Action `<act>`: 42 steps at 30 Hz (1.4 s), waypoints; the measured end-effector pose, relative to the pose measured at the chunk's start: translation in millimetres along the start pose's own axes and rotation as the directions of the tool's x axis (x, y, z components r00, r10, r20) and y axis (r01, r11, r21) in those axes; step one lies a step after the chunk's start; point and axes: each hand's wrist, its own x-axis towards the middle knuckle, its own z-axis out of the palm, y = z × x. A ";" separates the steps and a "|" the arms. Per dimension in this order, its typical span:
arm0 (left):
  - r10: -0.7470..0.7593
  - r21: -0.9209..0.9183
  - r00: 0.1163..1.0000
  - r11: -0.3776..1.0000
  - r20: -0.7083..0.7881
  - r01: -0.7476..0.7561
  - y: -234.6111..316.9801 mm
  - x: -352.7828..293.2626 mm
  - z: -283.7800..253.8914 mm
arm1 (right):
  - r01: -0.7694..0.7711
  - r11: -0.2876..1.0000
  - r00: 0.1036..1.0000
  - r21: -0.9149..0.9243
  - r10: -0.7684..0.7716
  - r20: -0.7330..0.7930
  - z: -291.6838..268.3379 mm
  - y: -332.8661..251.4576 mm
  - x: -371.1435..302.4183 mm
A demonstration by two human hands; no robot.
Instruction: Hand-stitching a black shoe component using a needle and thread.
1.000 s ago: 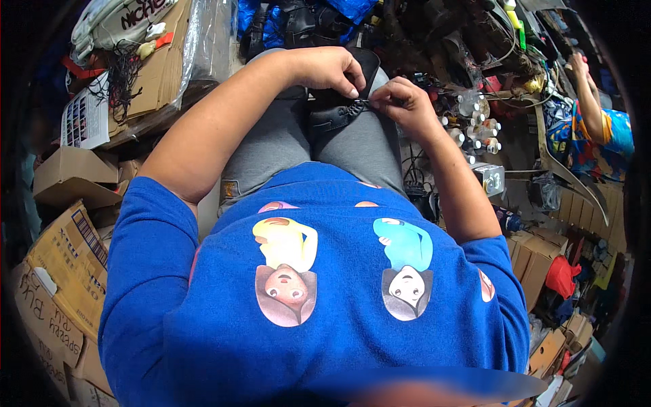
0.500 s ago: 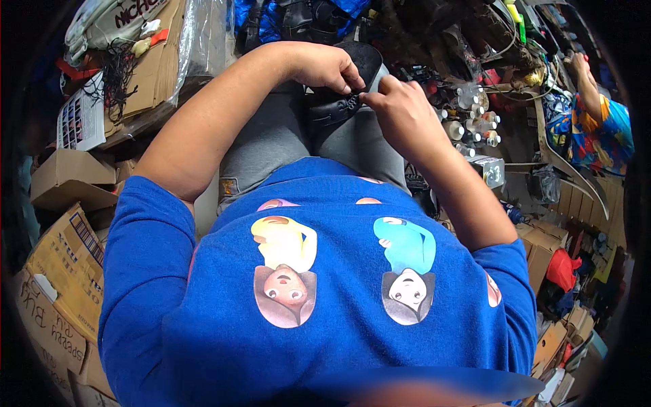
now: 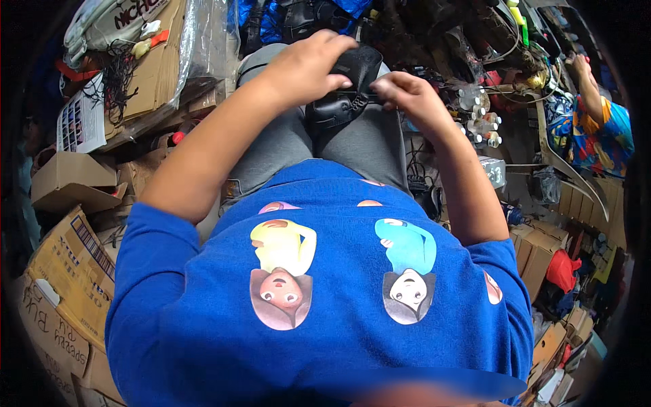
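A black lace-up shoe [image 3: 339, 108] rests across my thighs, its toe toward the lower left and its dark opening toward the upper right. My left hand [image 3: 313, 68] hovers over the shoe's left side, thumb and fingers apart with nothing between them. To the right of the laces [image 3: 355, 102], my right hand [image 3: 405, 93] has its fingertips bent together in a pinch. Whatever sits between those fingertips is too small and dark to make out. Grey trousers [image 3: 271, 146] show beneath the shoe.
Dark footwear [image 3: 298, 20] lies on blue sheeting beyond my knees. Several small bottles [image 3: 483, 125] stand to the right. Cardboard boxes [image 3: 71, 180] and flattened cardboard [image 3: 156, 78] crowd the left. Another person's arm [image 3: 588, 85] and colourful clothing appear at the far right.
Both hands were pinching close together at the laces. My left hand has lifted off to the upper left and spread its fingers; my right hand has shifted slightly right.
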 end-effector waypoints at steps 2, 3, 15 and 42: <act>-0.201 -0.068 0.919 0.969 0.340 0.237 0.6 -19.7 -27.8 | 0.014 0.998 1.000 0.061 -0.015 0.016 -13.8 10.7 -4.0; -0.192 -0.041 0.883 0.972 0.429 0.232 -5.2 -32.1 -39.6 | 0.139 0.975 0.990 -0.173 -0.135 0.032 -13.1 12.9 -7.0; -0.700 -0.931 0.628 -0.345 0.339 0.117 35.0 9.6 -69.4 | 0.419 0.627 0.868 0.657 -0.064 -0.493 9.7 38.9 26.1; -0.174 -0.168 0.972 0.965 0.159 0.200 3.3 6.6 41.5 | 0.319 0.719 0.948 -0.618 -0.249 0.201 -2.2 -28.2 -1.4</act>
